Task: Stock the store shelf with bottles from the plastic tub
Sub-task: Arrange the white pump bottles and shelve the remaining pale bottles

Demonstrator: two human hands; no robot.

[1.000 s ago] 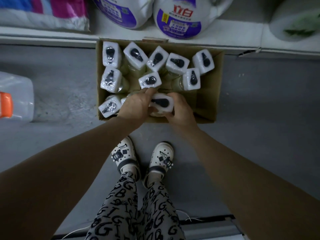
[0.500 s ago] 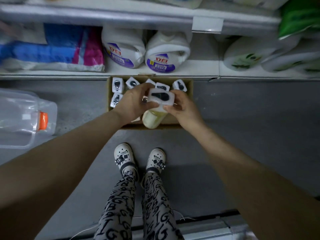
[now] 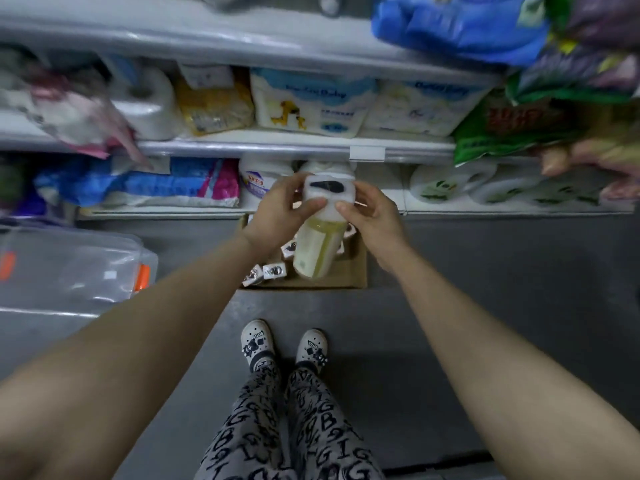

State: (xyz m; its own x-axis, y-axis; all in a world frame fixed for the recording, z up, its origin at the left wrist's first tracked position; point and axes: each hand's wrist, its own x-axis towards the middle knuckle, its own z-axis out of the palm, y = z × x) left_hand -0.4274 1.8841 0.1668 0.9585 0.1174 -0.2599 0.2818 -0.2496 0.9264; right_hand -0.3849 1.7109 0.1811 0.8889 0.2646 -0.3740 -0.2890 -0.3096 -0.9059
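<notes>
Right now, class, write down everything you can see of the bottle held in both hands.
The bottle has a translucent plastic body of pale yellow liquid and a white, film-wrapped top with a black shape showing through. It hangs tilted, top nearest the camera, above the cardboard box. The left hand and right hand pinch its top from either side; nothing else touches it.

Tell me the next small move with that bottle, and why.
Probably carry the bottle forward toward the shelf, keeping it upright. Both the left hand and the right hand grip it by its white cap, and it hangs clear above the box, so only the placing seems left.
</notes>
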